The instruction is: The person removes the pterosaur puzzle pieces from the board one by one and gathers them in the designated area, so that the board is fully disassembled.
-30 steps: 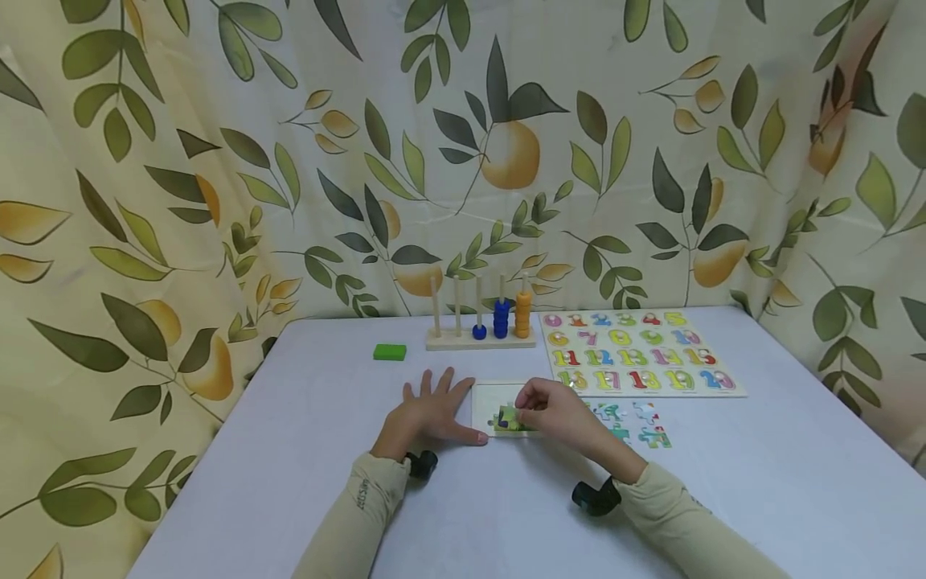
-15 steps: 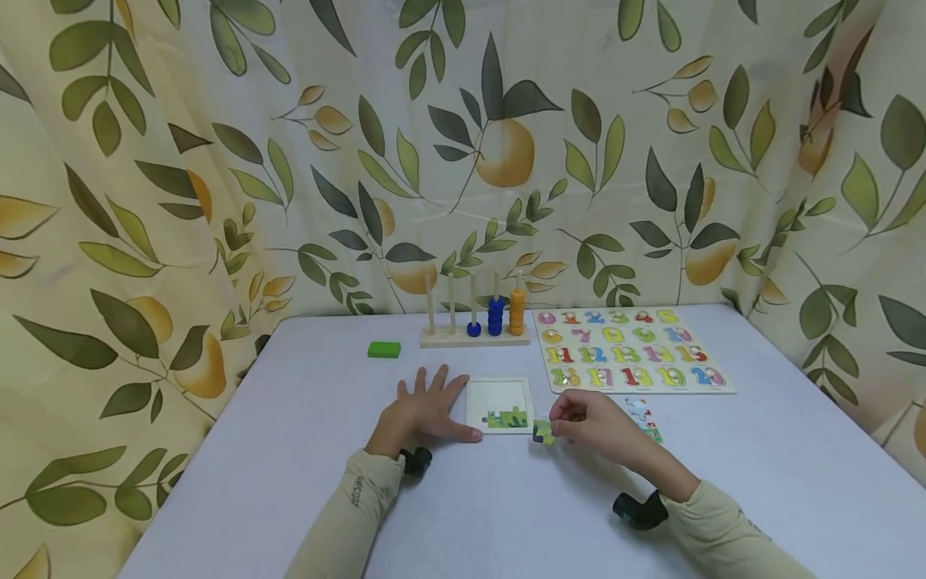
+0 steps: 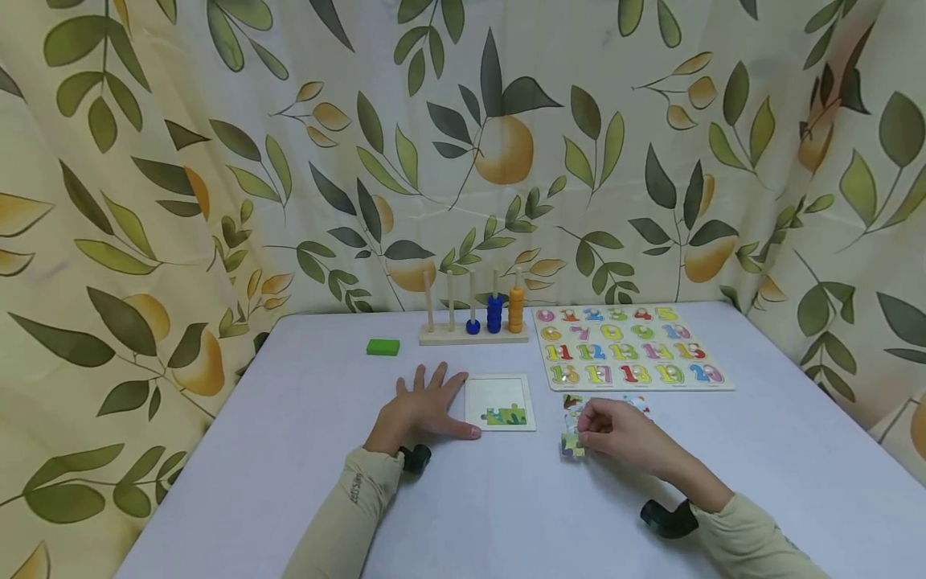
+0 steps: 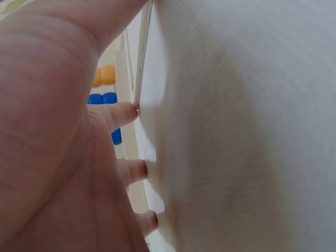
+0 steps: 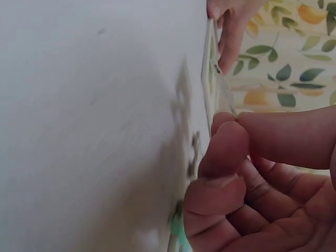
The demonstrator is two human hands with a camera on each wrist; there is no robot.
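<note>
My left hand (image 3: 419, 410) lies spread on the table, index fingertip and thumb at the left corners of a small white puzzle tray (image 3: 495, 390). In the left wrist view a fingertip meets the edge of the tray (image 4: 143, 60). Joined green jigsaw pieces (image 3: 506, 415) lie along the tray's lower side. Right of the tray, my right hand (image 3: 625, 438) pinches a green and purple jigsaw piece (image 3: 571, 446) between thumb and fingers. The right wrist view has this jigsaw piece (image 5: 226, 90) nearly edge-on. Loose jigsaw pieces (image 3: 571, 404) lie just behind, partly hidden by that hand.
A number board (image 3: 629, 342) lies at the back right. Beside it stands a wooden peg stand (image 3: 473, 339) with blue and orange beads. A green block (image 3: 383, 347) sits farther left. A leaf-patterned curtain (image 3: 463, 161) hangs behind the table (image 3: 289, 450).
My right hand has lifted the green and purple piece away from the tray and carried it right, in front of the loose pieces. My left hand stays put on the tray's edge.
</note>
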